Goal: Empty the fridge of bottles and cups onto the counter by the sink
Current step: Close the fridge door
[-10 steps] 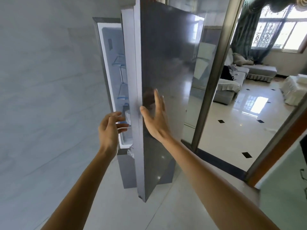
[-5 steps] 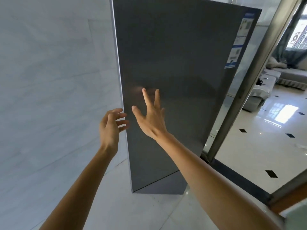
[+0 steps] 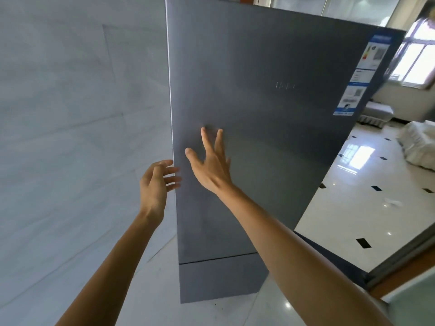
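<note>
— Where's the fridge (image 3: pixel 219 278)?
— Dead ahead, door (image 3: pixel 259 102) closed, wall (image 3: pixel 70 114) on its left (label sticker (image 3: pixel 362 74) far right).
— The grips?
— Right grip (image 3: pixel 211 170) released, fingers spread on the door; left grip (image 3: pixel 155 184) released, relaxed beside the door's left edge.

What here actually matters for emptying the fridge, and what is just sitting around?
For the job: fridge door; right hand, spread flat against it; left hand, at its left edge. No bottles or cups show.

Just around: labels on the door; sofa; white bundle; window.
</note>
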